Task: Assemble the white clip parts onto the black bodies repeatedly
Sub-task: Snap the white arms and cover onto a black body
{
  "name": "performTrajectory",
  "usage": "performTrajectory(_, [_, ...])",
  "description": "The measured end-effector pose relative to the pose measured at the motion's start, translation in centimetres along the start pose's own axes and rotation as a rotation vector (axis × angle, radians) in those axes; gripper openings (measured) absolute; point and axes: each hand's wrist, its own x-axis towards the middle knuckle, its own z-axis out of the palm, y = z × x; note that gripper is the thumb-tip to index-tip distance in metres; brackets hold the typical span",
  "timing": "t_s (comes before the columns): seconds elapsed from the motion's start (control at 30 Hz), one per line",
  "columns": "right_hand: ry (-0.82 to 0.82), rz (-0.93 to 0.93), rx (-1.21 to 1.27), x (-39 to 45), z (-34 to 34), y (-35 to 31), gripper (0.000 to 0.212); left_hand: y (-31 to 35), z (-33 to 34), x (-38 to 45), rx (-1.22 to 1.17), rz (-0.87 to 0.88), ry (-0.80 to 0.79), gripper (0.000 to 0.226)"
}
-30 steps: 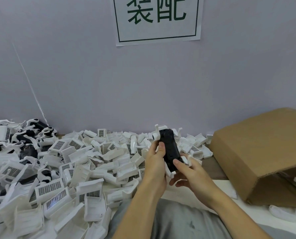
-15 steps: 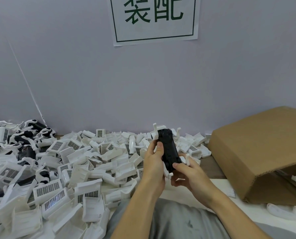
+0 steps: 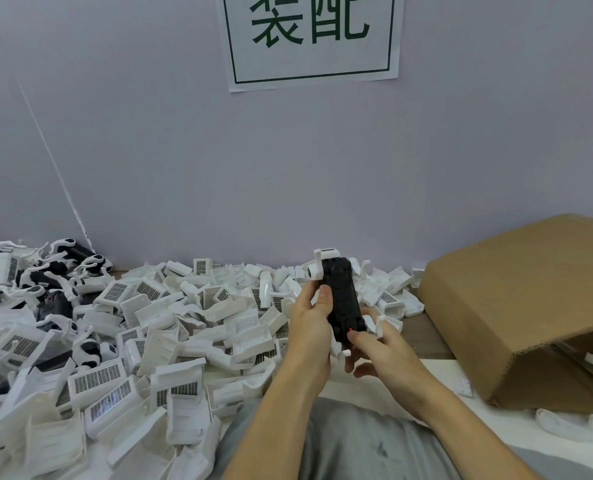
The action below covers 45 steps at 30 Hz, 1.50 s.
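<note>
I hold a long black body (image 3: 343, 299) upright above the table between both hands. My left hand (image 3: 310, 323) grips its left side, thumb along the edge. My right hand (image 3: 378, 351) holds the lower end, thumb pressing near a small red spot. White clip parts (image 3: 324, 259) stick out at its top and a white arm (image 3: 380, 323) shows at its lower right. A big heap of loose white clip parts (image 3: 156, 323) covers the table to the left.
Assembled black-and-white pieces (image 3: 46, 275) are piled at the far left. A cardboard box (image 3: 516, 299) lies on its side at the right, with white parts under and beside it. A sign (image 3: 310, 39) hangs on the wall behind.
Both hands keep holding the black body in nearly the same place. My right thumb has shifted slightly on its lower end.
</note>
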Motion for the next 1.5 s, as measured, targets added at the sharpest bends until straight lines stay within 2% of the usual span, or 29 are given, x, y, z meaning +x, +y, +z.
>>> performTrajectory(0.17, [0.0,-0.003,-0.031,-0.06,0.12,-0.14,0.022,-0.24,-0.19,0.19,0.029,0.037,-0.015,0.028])
performTrajectory(0.47, [-0.04,0.042,0.144,0.13,0.2,-0.27,0.012,-0.34,-0.18,0.18,0.027,0.021,-0.003,0.028])
performTrajectory(0.7, [-0.078,0.042,0.209,0.27,0.14,-0.1,0.017,-0.21,-0.14,0.18,0.017,0.01,0.007,0.029])
performTrajectory(0.77, [-0.09,0.044,0.2,0.24,0.11,-0.17,0.03,-0.28,-0.24,0.26,0.025,0.009,0.001,0.03])
performTrajectory(0.83, [-0.091,0.045,0.179,0.23,0.04,-0.04,0.033,-0.33,-0.28,0.27,0.024,0.0,0.005,0.029])
performTrajectory(0.93, [-0.089,0.053,0.164,0.33,-0.04,0.18,0.032,-0.23,-0.11,0.11,0.026,0.009,0.011,0.029])
performTrajectory(1.03, [-0.072,0.048,0.152,0.41,-0.02,0.27,0.017,-0.39,-0.03,0.17,0.031,0.035,0.007,0.027])
performTrajectory(1.5, [-0.019,0.045,0.041,0.39,0.35,0.14,0.024,-0.93,-0.3,0.63,0.096,0.08,-0.026,0.026])
